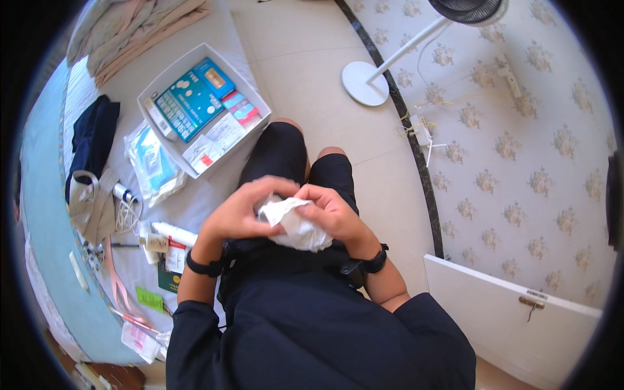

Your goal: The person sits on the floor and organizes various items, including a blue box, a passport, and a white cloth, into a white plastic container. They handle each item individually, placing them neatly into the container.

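Observation:
A crumpled white bundle [300, 226], which looks like thin paper or plastic, lies over my lap between both hands. The fingers of my left hand [253, 204] curve around its left side, slightly blurred. My right hand [331, 212] pinches its upper edge between thumb and fingers. What the bundle contains, if anything, cannot be seen. Beyond my hands to the left stands an open white box [267, 117] on the bed, holding a teal printed box [190, 100], smaller packets and a folded printed sheet [224, 131].
On the bed at left are a plastic bag of blue items [155, 161], dark cloth [95, 131], a white cable [127, 217], tubes [175, 234], a green packet [149, 299] and folded bedding [141, 34]. A white fan stand [365, 84] and a door [507, 302] are at right.

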### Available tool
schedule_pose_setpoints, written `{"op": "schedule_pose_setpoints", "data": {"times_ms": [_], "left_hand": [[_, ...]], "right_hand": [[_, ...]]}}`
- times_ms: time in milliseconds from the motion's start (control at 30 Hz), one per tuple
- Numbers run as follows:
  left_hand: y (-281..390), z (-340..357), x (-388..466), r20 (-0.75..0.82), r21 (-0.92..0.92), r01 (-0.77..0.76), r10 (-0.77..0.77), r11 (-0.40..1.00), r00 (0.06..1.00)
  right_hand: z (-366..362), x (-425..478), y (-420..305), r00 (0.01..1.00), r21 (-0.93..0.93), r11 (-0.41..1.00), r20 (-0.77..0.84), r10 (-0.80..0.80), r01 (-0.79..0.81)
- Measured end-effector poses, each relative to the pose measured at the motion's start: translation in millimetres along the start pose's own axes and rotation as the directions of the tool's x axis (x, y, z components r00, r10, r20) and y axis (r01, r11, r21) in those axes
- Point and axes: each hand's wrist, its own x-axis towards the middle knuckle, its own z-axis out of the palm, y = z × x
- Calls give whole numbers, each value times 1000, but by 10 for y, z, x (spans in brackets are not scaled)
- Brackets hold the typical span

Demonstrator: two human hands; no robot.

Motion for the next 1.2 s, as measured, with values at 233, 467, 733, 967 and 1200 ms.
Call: {"op": "schedule_pose_setpoints", "data": {"times_ms": [233,467,733,967,1200], "left_hand": [[220,244,-18,-292,-221,70,-135,973,947],[-8,63,-257,-537,-494,-92,-220,865,814],[-15,8,-299,-637,-692,-468,-161,550,754],[-40,102,-305,-607,-681,-367,-208,634,767],[171,165,-286,-415,-530,-15,-245,848,876]], "right_hand": [[227,-146,-251,888,-146,955,-354,-293,257],[66,-137,-250,843,-102,953,-446,-299,284],[195,24,-113,866,282,899,-468,-175,334],[195,94,106,879,154,937,-421,-226,315],[319,138,148,916,443,867,-400,-34,226]]}}
